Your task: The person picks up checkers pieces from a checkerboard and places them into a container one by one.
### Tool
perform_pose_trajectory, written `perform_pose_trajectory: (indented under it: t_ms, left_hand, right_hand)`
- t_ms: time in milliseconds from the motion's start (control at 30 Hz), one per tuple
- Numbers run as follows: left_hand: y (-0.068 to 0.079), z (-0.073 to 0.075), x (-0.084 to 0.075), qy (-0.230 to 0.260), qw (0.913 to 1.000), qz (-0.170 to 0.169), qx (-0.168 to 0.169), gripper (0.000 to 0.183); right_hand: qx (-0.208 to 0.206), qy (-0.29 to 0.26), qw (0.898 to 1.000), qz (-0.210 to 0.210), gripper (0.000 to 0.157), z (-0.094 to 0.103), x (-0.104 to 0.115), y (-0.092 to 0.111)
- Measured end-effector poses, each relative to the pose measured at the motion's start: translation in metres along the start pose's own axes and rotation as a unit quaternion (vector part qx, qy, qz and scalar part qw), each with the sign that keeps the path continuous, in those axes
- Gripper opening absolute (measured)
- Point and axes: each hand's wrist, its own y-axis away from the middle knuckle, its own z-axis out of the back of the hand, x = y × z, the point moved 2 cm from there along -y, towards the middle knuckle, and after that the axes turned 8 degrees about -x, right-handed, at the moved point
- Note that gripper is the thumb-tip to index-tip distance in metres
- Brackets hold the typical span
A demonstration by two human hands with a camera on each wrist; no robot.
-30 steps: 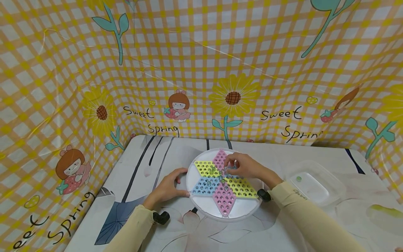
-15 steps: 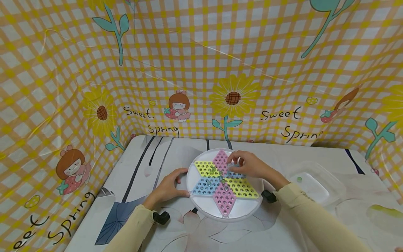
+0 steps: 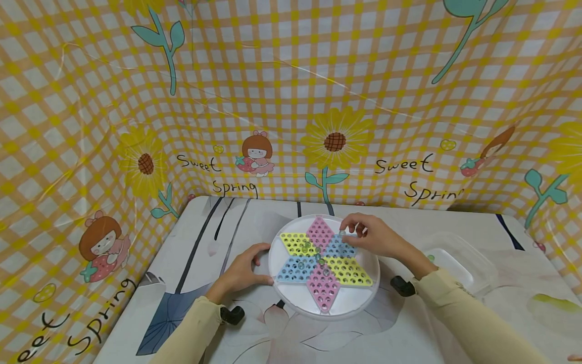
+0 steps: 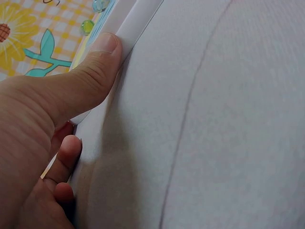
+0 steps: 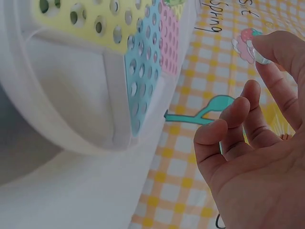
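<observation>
A round white Chinese checkers board point(image 3: 291, 298) lies on the table, with a star of pink, yellow and blue sections full of holes. Several glass marbles point(image 3: 321, 261) sit around its middle. My left hand point(image 3: 242, 270) rests at the board's left rim, thumb point(image 4: 97, 67) laid along the edge and fingers spread apart. Over the far right blue section, my right hand point(image 3: 370, 236) pinches a clear marble point(image 3: 342, 233) between thumb and index finger. The right wrist view shows that marble point(image 5: 260, 58) at the fingertips, above the board, with the other fingers loosely bent.
A clear plastic tray point(image 3: 479, 285) stands on the right, partly behind the right forearm, with a green marble point(image 3: 431, 258) in it. A checked yellow cloth point(image 3: 282, 101) hangs behind and beside the table. The table point(image 3: 254, 344) has a flower-print cover.
My right hand has drawn back to the right from the board's middle, the clear marble coming into view at its fingertips. My left hand has stayed at the rim.
</observation>
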Motion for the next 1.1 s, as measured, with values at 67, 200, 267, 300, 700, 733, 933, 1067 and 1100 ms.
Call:
perform_pose_trajectory:
  t_ms: [67,200,267,300,700,733,933,1067,1100]
  left_hand:
    - [0.000,0.000,0.000,0.001,1.0000,-0.003,-0.002,0.086]
    - [0.000,0.001,0.000,0.005,1.0000,0.003,0.001,0.087]
    - [0.000,0.001,0.001,0.006,1.0000,0.005,0.001,0.087]
    - [0.000,0.001,0.001,0.006,1.0000,0.007,0.001,0.087]
    - [0.001,-0.001,0.001,0.004,0.9999,0.009,0.002,0.088]
    - [0.001,-0.001,0.001,0.005,1.0000,0.009,0.002,0.088]
    - [0.000,-0.001,0.002,0.003,1.0000,0.004,0.000,0.088]
    - [0.001,-0.002,0.003,0.004,1.0000,0.004,0.000,0.087]
    - [0.001,-0.002,0.003,0.005,1.0000,0.005,0.000,0.087]
  right_hand:
    - [-0.006,0.004,1.000,-0.003,0.018,0.003,-0.001,0.003]
    - [-0.013,0.011,1.000,-0.017,0.018,0.011,-0.003,0.008]
    - [-0.014,0.014,0.999,-0.025,0.017,0.016,-0.004,0.012]
    - [-0.016,0.016,0.999,-0.027,0.017,0.018,-0.005,0.014]
    - [-0.042,0.037,0.997,-0.046,0.018,0.044,-0.011,0.043]
    - [-0.046,0.041,0.997,-0.044,0.018,0.046,-0.013,0.045]
    - [-0.076,0.056,0.995,-0.029,0.017,0.062,-0.020,0.063]
    - [-0.091,0.056,0.994,-0.020,0.017,0.071,-0.024,0.073]
    - [-0.094,0.055,0.994,-0.019,0.018,0.073,-0.026,0.075]
